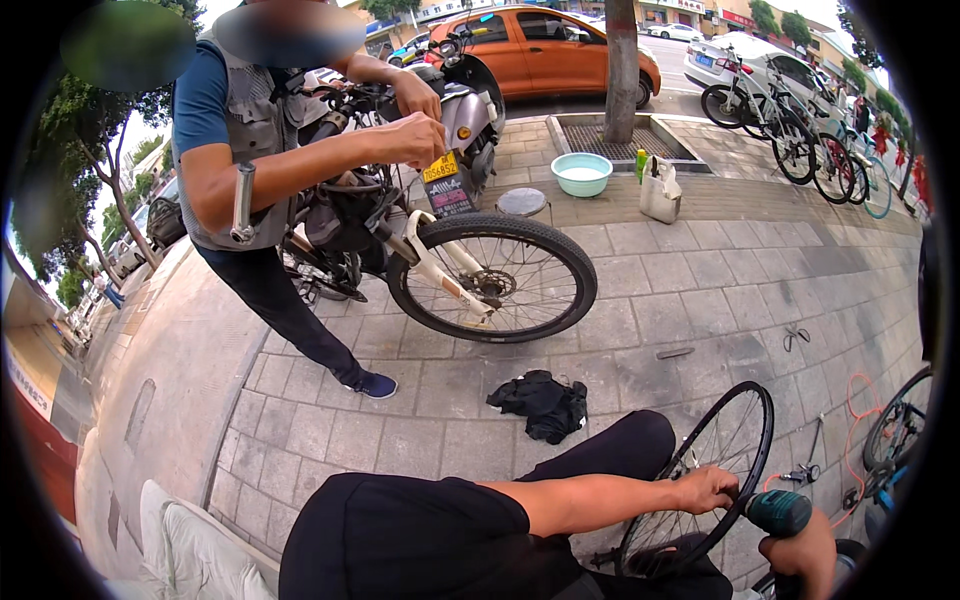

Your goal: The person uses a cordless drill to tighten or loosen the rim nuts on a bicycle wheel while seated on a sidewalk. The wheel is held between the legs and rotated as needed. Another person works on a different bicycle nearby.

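A bare bicycle wheel (768,420) with a black rim and thin spokes stands upright and tilted between my legs. My left hand (708,490) reaches across to its near right side, fingers pinched at the rim. In my right hand (805,552) is a dark green cordless drill (780,512), gripped low by its handle. The drill's nose points left at the rim, right beside my left fingertips; its tip is hidden there. The lower part of the wheel lies partly behind my arm and leg.
Ahead, another person (240,150) holds a bicycle with a large front wheel (590,270). Black cloth (540,404) lies on the paving. At right are a pump-like tool (805,472), an orange hose (865,400), scissors (796,338) and another bicycle (900,420). Farther off stands a basin (581,175).
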A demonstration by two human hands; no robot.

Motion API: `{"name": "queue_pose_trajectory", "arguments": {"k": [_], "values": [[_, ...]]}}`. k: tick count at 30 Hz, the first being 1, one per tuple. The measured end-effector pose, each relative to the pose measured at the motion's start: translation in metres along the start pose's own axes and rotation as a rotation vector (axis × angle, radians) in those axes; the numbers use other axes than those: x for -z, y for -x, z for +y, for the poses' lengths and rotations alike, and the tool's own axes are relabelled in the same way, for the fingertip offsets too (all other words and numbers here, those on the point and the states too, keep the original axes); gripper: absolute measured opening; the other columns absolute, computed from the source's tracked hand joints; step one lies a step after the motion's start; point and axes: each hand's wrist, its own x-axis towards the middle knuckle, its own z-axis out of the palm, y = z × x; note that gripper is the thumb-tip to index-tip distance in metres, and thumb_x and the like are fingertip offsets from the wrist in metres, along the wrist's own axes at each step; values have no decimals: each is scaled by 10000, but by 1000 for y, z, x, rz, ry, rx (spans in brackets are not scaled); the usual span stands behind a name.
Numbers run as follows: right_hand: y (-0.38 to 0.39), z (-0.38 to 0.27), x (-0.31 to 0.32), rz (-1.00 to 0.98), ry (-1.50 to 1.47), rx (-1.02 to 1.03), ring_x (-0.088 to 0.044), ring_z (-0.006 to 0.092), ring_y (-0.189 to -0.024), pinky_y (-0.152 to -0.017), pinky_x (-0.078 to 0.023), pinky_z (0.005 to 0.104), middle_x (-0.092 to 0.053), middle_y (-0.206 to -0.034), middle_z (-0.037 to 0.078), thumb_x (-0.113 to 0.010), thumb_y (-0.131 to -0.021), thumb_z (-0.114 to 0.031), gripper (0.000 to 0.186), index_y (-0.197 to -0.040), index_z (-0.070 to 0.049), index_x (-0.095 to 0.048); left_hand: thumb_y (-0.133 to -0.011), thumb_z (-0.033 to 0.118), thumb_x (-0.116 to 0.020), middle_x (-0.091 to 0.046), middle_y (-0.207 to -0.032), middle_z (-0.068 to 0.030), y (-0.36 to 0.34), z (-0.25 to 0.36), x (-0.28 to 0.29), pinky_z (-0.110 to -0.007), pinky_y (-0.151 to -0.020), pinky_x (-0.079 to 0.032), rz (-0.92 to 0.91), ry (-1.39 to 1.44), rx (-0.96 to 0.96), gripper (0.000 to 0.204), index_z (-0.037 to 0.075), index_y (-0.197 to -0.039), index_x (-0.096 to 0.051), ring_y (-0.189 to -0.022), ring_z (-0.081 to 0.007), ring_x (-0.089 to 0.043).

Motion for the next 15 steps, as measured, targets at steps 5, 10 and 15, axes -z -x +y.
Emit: {"name": "queue_pose_trajectory", "arguments": {"k": [5,10,15], "values": [[3,-9,2,-33,-52,-36,-710,183,-724,-689,-573,334,-747,-838,79,-704,-660,-46,425,-1076,-104,-767,-837,103,-766,-679,-847,-182,9,-4,0,-463,-718,-518,-7,-22,21,159,13,-886,-644,-859,-400,-692],[1,-6,2,53,-77,66,-725,215,-790,-760,-573,365,-741,-848,117,-703,-688,-54,415,-1102,-56,-736,-865,76,-750,-670,-887,-186,23,1,-2,-464,-723,-518,45,-50,-95,139,18,-919,-635,-867,-409,-689],[2,-25,10,21,-118,-75,-689,327,-765,-767,-564,404,-715,-849,194,-683,-730,-109,370,-1094,-50,-715,-878,70,-760,-692,-922,-188,-9,1,1,-418,-762,-537,206,-21,21,131,7,-969,-690,-888,-384,-693]]}}
